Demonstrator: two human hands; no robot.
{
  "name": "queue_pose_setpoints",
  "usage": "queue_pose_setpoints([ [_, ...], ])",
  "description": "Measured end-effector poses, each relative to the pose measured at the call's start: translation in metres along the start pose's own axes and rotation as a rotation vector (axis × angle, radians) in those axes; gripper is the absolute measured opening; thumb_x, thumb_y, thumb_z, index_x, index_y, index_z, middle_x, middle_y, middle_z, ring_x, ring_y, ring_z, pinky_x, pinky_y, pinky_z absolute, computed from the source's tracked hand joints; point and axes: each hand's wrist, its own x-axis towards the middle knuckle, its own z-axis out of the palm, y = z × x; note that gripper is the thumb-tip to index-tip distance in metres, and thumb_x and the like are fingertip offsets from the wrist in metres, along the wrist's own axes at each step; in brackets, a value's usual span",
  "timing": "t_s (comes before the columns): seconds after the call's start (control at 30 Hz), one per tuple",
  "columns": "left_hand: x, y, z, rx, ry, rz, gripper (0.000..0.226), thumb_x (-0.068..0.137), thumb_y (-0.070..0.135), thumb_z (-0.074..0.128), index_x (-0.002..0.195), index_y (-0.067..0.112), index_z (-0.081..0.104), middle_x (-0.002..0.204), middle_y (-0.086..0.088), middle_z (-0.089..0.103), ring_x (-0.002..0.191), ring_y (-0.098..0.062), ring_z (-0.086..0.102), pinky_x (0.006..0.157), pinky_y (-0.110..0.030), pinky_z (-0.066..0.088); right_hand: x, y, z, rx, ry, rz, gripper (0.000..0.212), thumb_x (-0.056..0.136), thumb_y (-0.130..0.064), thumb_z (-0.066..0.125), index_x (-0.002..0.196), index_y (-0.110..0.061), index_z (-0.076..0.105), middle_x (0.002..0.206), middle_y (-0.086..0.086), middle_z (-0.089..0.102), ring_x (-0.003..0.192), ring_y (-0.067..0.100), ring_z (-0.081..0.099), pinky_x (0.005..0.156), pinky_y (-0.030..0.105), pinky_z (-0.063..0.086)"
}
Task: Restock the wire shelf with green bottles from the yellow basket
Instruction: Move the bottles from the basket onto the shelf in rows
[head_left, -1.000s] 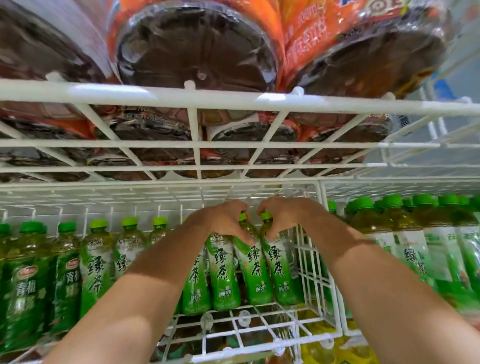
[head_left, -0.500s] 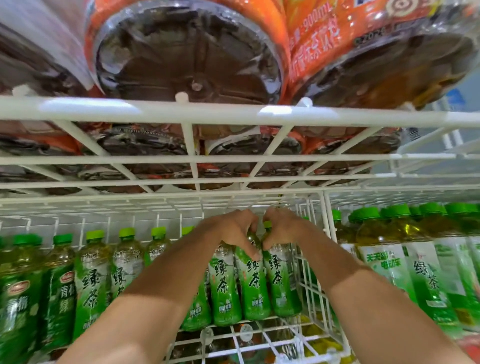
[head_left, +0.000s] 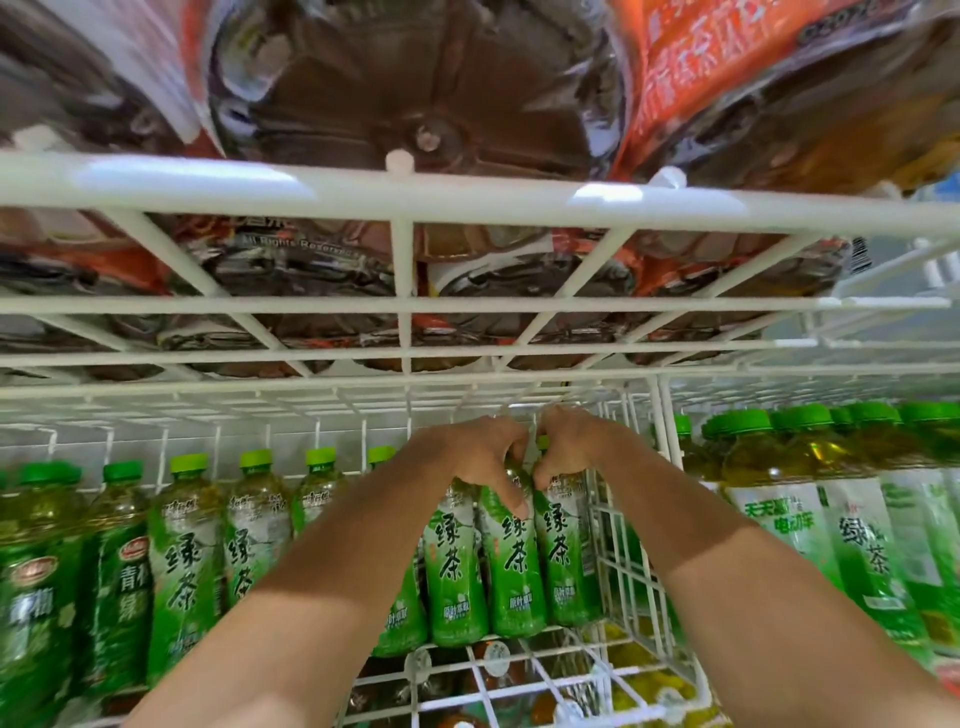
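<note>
Both arms reach deep into the white wire shelf (head_left: 498, 680). My left hand (head_left: 480, 457) wraps the neck of an upright green tea bottle (head_left: 514, 566) in the middle of the shelf. My right hand (head_left: 569, 447) grips the neck of the green bottle beside it (head_left: 563, 561), next to the wire divider. Both bottles stand on the shelf grid, close against a third one (head_left: 454, 571) on their left. Their caps are hidden under my fingers. The yellow basket is out of view.
A row of green bottles (head_left: 182, 561) fills the shelf's left side. Beyond the wire divider (head_left: 623, 545), larger green-capped bottles (head_left: 810, 493) stand on the right. Just overhead, an upper wire shelf (head_left: 405, 197) carries big orange-labelled bottles (head_left: 415, 93). Yellow items show below the grid.
My hands and the two bottles have pushed a little further back into the shelf. The view has tilted, so the upper shelf sits lower in frame.
</note>
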Motion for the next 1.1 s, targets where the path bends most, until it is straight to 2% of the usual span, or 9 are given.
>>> queue_pose_setpoints([
  [0.13,-0.002,-0.003,0.001,-0.019,0.004,0.007,0.068,0.060,0.051,0.092,0.114,0.031,0.056,0.123,0.004,0.054,0.110,-0.021,0.055,0.094,-0.043,0.050,-0.002,0.002,-0.001,0.020,0.020,-0.014,0.092,0.071,-0.031,0.088,0.148,-0.013,0.039,0.153,0.010,0.040,0.137,0.029,0.044,0.101,0.041,0.045],
  [0.33,-0.006,-0.004,0.006,0.000,0.059,0.070,0.065,0.066,0.049,0.090,0.116,0.025,0.057,0.114,0.002,0.052,0.105,-0.021,0.055,0.089,-0.038,0.050,-0.003,0.002,0.009,0.072,0.087,-0.033,0.085,0.071,-0.024,0.088,0.144,-0.013,0.044,0.144,0.010,0.047,0.132,0.029,0.048,0.095,0.035,0.045],
  [0.5,-0.020,-0.003,0.009,0.041,0.195,0.125,0.054,0.082,0.058,0.072,0.125,0.028,0.062,0.124,0.001,0.054,0.119,-0.021,0.053,0.100,-0.043,0.047,-0.013,0.003,0.015,0.093,0.209,-0.111,0.052,0.074,-0.025,0.086,0.119,-0.015,0.062,0.123,0.004,0.060,0.112,0.022,0.060,0.094,0.036,0.053],
  [0.63,-0.043,-0.003,0.008,0.068,0.275,0.080,0.051,0.097,0.055,0.053,0.141,0.029,0.052,0.146,-0.004,0.050,0.134,-0.023,0.046,0.112,-0.047,0.040,-0.032,0.002,0.010,0.090,0.267,-0.156,0.054,0.089,-0.039,0.072,0.135,-0.017,0.054,0.137,0.009,0.055,0.125,0.027,0.056,0.103,0.042,0.049],
  [0.8,-0.097,0.004,0.004,0.039,0.320,-0.019,0.043,0.105,0.052,0.037,0.111,0.019,0.062,0.117,-0.006,0.061,0.115,-0.026,0.058,0.097,-0.042,0.049,-0.074,-0.002,0.002,0.010,0.254,-0.192,0.059,0.098,-0.049,0.051,0.145,-0.016,0.045,0.146,0.010,0.050,0.134,0.029,0.050,0.111,0.045,0.043],
  [0.87,-0.124,0.006,0.003,0.103,0.330,-0.071,0.057,0.103,0.061,0.032,0.121,0.016,0.061,0.122,-0.006,0.061,0.116,-0.027,0.059,0.096,-0.041,0.049,-0.096,-0.006,0.001,-0.011,0.269,-0.194,0.060,0.097,-0.053,0.045,0.143,-0.015,0.046,0.144,0.011,0.052,0.134,0.029,0.050,0.111,0.045,0.043],
  [0.93,-0.154,0.006,-0.003,0.166,0.334,-0.099,0.069,0.100,0.067,0.025,0.135,0.017,0.056,0.135,-0.008,0.059,0.124,-0.029,0.057,0.102,-0.044,0.047,-0.121,-0.014,0.003,-0.007,0.285,-0.190,0.065,0.097,-0.058,0.042,0.148,-0.017,0.041,0.154,0.011,0.042,0.140,0.031,0.043,0.113,0.050,0.040],
  [1.03,-0.210,0.013,-0.006,0.242,0.322,-0.217,0.080,0.096,0.074,0.019,0.150,0.020,0.041,0.156,-0.010,0.042,0.141,-0.031,0.042,0.114,-0.050,0.036,-0.165,-0.035,0.007,-0.058,0.305,-0.160,0.071,0.096,-0.067,0.038,0.151,-0.023,0.036,0.161,0.006,0.032,0.145,0.033,0.037,0.113,0.056,0.037],
  [1.1,-0.251,0.014,-0.002,0.295,0.428,-0.282,0.080,0.098,0.071,0.021,0.154,0.015,0.036,0.160,-0.013,0.035,0.146,-0.034,0.035,0.119,-0.050,0.029,-0.194,-0.051,0.010,-0.082,0.307,-0.191,0.071,0.096,-0.067,0.035,0.149,-0.020,0.039,0.159,0.008,0.037,0.143,0.033,0.039,0.112,0.053,0.039],
])
